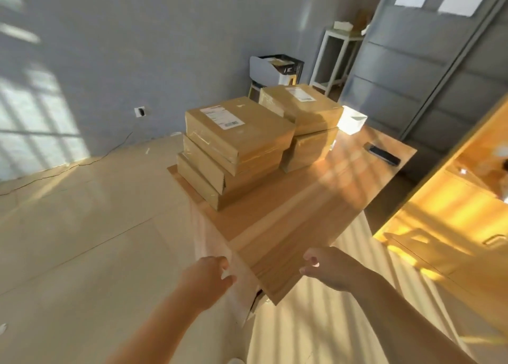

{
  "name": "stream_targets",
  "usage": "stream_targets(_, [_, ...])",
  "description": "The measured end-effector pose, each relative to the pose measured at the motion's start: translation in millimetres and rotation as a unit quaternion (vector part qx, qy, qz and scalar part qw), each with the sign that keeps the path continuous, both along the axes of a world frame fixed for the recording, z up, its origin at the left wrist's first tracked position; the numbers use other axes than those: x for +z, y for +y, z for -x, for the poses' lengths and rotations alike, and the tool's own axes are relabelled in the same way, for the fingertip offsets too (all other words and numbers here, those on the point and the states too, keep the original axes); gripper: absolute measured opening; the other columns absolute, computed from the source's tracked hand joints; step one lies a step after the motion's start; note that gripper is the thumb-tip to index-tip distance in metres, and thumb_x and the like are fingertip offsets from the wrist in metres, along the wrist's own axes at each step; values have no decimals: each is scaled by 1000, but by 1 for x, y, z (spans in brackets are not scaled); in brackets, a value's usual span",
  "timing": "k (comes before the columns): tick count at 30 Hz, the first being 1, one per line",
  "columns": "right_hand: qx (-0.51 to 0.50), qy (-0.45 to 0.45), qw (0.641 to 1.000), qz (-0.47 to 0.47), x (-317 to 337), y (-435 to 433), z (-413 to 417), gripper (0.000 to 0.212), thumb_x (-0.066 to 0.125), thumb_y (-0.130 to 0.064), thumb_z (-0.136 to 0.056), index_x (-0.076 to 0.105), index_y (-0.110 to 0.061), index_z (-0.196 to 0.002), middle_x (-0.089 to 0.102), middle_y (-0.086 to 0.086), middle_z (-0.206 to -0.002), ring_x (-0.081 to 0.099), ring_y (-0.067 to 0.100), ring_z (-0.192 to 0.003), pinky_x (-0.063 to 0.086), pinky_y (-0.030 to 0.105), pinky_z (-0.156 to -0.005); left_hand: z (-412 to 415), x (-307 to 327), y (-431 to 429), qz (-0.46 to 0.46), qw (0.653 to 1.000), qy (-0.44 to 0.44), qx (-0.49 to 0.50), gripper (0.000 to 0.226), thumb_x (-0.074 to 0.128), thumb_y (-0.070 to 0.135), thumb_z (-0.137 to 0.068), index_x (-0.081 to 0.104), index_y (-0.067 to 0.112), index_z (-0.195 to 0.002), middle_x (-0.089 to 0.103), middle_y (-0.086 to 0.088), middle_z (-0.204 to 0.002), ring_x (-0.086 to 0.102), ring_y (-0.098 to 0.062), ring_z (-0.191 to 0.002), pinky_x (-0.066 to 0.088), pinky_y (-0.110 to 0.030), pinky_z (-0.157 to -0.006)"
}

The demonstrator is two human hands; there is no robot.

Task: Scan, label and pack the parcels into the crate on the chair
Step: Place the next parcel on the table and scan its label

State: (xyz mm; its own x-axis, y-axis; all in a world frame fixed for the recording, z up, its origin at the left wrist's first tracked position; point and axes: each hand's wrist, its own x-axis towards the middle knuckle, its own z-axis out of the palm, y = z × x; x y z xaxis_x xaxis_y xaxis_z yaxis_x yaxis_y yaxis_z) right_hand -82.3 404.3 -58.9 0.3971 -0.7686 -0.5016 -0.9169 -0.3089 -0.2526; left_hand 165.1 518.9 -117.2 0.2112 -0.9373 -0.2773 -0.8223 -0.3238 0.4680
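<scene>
Hands: left hand (211,275) and right hand (327,267) hover loosely curled and empty at the light wooden table's (275,226) near end.
Parcels: three stacked brown cardboard parcels (236,146), 12 o'clock, well apart.
Nearer: probably the left hand.

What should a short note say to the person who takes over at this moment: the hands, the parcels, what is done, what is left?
Left hand and right hand: both empty, fingers loosely curled, at the near end of the table.
Parcels: a stack of three and behind it a stack of two, all on the table. Each top parcel bears a white label; the lower ones are covered.
Crate on the chair beyond the table; its contents are unclear.
Left: none of the five is packed; scan and label where needed, then pack them.
</scene>
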Motion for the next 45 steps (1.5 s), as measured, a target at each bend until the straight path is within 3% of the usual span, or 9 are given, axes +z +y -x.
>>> stream_targets(5, [-64,-6,998,2,4,-67,34,43,53,-47,-94,51,-24,-130,53,-5,-129,52,12,-113,40,25,-93,22,9,-97,8,998,-1,-67,24,50,50,-86,47,31,-73,51,13,-72,51,-3,-65,36,-18,-54])
stream_targets(12, [-116,-12,993,13,10,-147,76,42,54,-45,-94,50,-29,-132,54,-8,-130,51,8,-104,33,20,-84,59,17,-213,-26,993,9,-117,38,50,56,-85,56,31,-114,63,13,-99,60,-5,-84,52,-25,-73])
stream_targets(16, [-151,-40,988,-2,0,-194,106,44,59,-38,-93,51,-22,-133,54,-4,-134,53,15,-120,35,18,-89,86,16,-264,-44,992,23,-120,39,49,57,-86,54,34,-116,61,13,-112,58,-7,-93,48,-26,-76])
stream_targets(22, [-69,15,997,25,-12,-281,161,37,55,-48,-92,54,-31,-126,58,-11,-123,50,5,-92,35,18,-81,134,9,-328,-38,996,45,-63,31,50,57,-85,55,36,-107,57,16,-101,55,-4,-88,42,-23,-66])
stream_targets(24, [-40,11,999,33,-14,-314,177,37,55,-47,-93,54,-30,-125,58,-11,-123,47,4,-91,34,18,-80,151,7,-347,-24,999,35,-30,26,51,56,-84,56,34,-97,60,15,-96,58,-7,-89,47,-25,-72])
stream_targets(29, [20,14,1000,6,-11,-391,203,41,54,-48,-92,54,-26,-126,54,-8,-133,51,10,-115,40,25,-94,191,8,-378,21,996,34,83,24,55,55,-79,57,31,-80,61,13,-79,58,-5,-74,47,-26,-66])
stream_targets(35, [75,-21,997,1,3,-473,194,58,57,-45,-92,42,-17,-141,49,1,-141,47,17,-127,41,31,-102,204,21,-407,65,984,36,161,24,59,49,-84,61,33,-102,63,15,-98,57,-2,-82,49,-21,-72])
stream_targets(40, [76,-64,992,80,11,-528,157,54,56,-49,-91,45,-25,-138,56,-4,-132,55,14,-114,48,32,-91,184,49,-441,198,941,92,259,16,60,45,-85,62,37,-98,65,18,-93,59,6,-74,48,-12,-62])
stream_targets(45, [7,-221,968,122,19,-579,105,41,55,-49,-91,52,-28,-126,59,-9,-120,53,7,-95,47,28,-75,146,82,-486,398,838,141,346,7,68,37,-81,63,37,-87,64,13,-90,60,0,-76,47,-18,-66])
